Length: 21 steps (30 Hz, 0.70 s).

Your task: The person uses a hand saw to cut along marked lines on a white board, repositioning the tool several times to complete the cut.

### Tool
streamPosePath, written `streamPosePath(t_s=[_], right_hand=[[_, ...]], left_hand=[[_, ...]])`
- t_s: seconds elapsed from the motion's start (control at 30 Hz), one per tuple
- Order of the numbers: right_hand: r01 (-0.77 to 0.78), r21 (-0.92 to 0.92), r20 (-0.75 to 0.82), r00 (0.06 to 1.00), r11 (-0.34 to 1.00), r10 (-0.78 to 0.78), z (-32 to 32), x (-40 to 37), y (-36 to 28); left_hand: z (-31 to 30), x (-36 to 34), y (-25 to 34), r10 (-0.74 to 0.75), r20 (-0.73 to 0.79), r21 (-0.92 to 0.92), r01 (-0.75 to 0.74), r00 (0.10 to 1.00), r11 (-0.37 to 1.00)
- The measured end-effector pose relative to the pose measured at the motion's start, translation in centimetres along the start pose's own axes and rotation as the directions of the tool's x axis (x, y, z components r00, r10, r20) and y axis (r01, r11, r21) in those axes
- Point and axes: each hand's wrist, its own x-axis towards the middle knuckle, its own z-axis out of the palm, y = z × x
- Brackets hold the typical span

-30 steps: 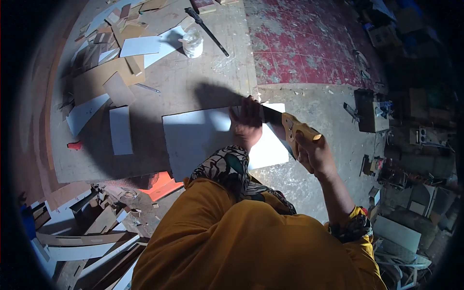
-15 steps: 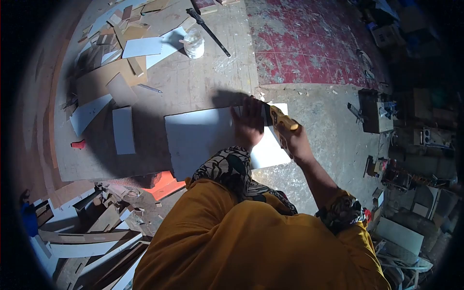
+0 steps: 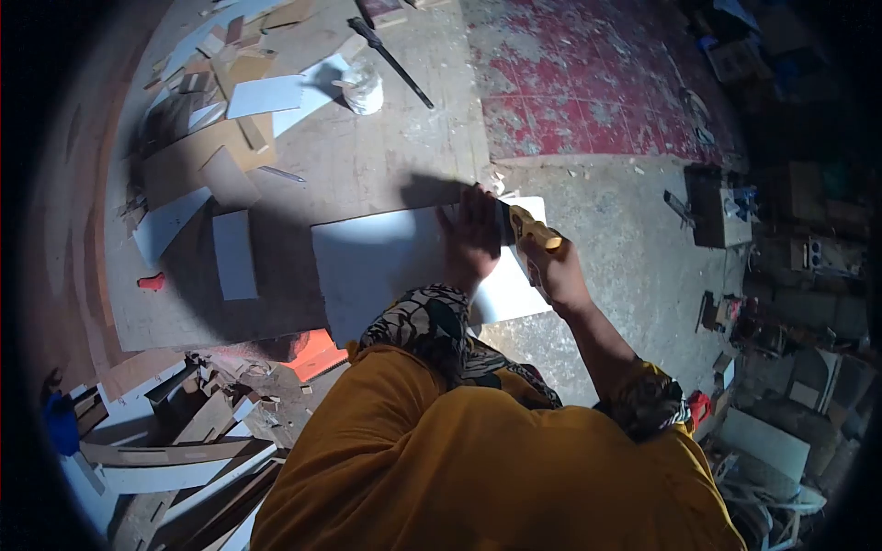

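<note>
A white board (image 3: 377, 262) lies on the work table, its right part reaching past the table edge. My left hand (image 3: 472, 241) rests flat on the board with its fingers spread, pressing beside the saw. The yellow handle of a hand saw (image 3: 535, 230) is in my right hand (image 3: 558, 274), fingers wrapped round it. The dark blade lies against the board just right of my left fingers; most of it is hidden.
White and brown offcuts (image 3: 266, 95), a jar (image 3: 364, 92) and a black bar (image 3: 393, 62) lie on the table (image 3: 367, 165). A narrow white piece (image 3: 235, 255) is left of the board. Wood scraps (image 3: 165, 455) fill the lower left.
The saw and my right hand have shifted slightly up and to the left. My left hand stays on the board. The whole view has moved a little.
</note>
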Motion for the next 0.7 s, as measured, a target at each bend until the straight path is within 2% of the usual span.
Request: streamPosePath(t_s=[0.03, 0.07, 0.13, 0.17, 0.27, 0.3, 0.33, 0.4, 0.5, 0.57, 0.63, 0.7], right_hand=[[-0.086, -0.075, 0.067, 0.994, 0.993, 0.091, 0.6, 0.6, -0.4], [-0.090, -0.070, 0.055, 0.994, 0.993, 0.094, 0.5, 0.4, -0.5], [-0.043, -0.037, -0.015, 0.999, 0.998, 0.042, 0.3, 0.2, -0.9], [-0.063, -0.080, 0.000, 0.998, 0.995, 0.063, 0.4, -0.4, -0.9], [0.006, -0.065, -0.039, 0.999, 0.998, -0.008, 0.5, -2.5, 0.5], [0.060, 0.037, -0.039, 0.998, 0.998, -0.058, 0.4, -3.9, -0.6], [-0.037, -0.036, 0.008, 0.999, 0.999, 0.038, -0.1, -5.9, -4.1], [-0.134, 0.009, 0.003, 0.991, 0.991, 0.134, -1.8, -8.2, -5.5], [-0.140, -0.002, -0.068, 0.988, 0.990, 0.140, -1.7, -9.1, -3.9], [-0.135, 0.033, -0.066, 0.988, 0.990, 0.137, -1.3, -8.5, -3.4], [-0.128, 0.043, -0.079, 0.988, 0.991, 0.131, -1.1, -6.8, -3.3], [-0.066, 0.121, -0.042, 0.997, 0.990, 0.072, -0.8, -5.0, -3.9]], left_hand=[[0.1, -0.2, -0.4, 0.014, 0.013, 0.039, -0.014, 1.000, 0.999], [0.5, -0.5, -0.3, 0.026, 0.017, 0.036, -0.026, 1.000, 0.999], [0.6, -0.3, -0.4, 0.011, -0.145, 0.003, -0.010, 0.989, 1.000], [0.7, -0.4, -0.4, 0.014, -0.147, 0.003, -0.014, 0.989, 1.000], [-0.8, -0.2, -0.6, -0.010, -0.110, -0.061, 0.004, 0.994, 0.998], [-0.7, 0.2, -0.8, -0.022, -0.101, -0.041, 0.018, 0.995, 0.999], [-0.4, 0.0, -0.4, -0.026, -0.077, -0.034, 0.023, 0.997, 0.999], [-0.9, -0.5, 0.0, -0.012, -0.060, -0.054, 0.008, 0.998, 0.998], [-0.9, 0.0, -0.2, -0.006, -0.056, -0.048, 0.003, 0.998, 0.999], [-0.2, 0.0, -0.5, -0.007, -0.010, -0.048, 0.006, 1.000, 0.999], [-0.6, 0.4, -0.3, -0.024, -0.026, -0.032, 0.023, 0.999, 0.999], [-0.6, 0.0, -0.1, -0.010, -0.007, -0.012, 0.010, 1.000, 1.000]])
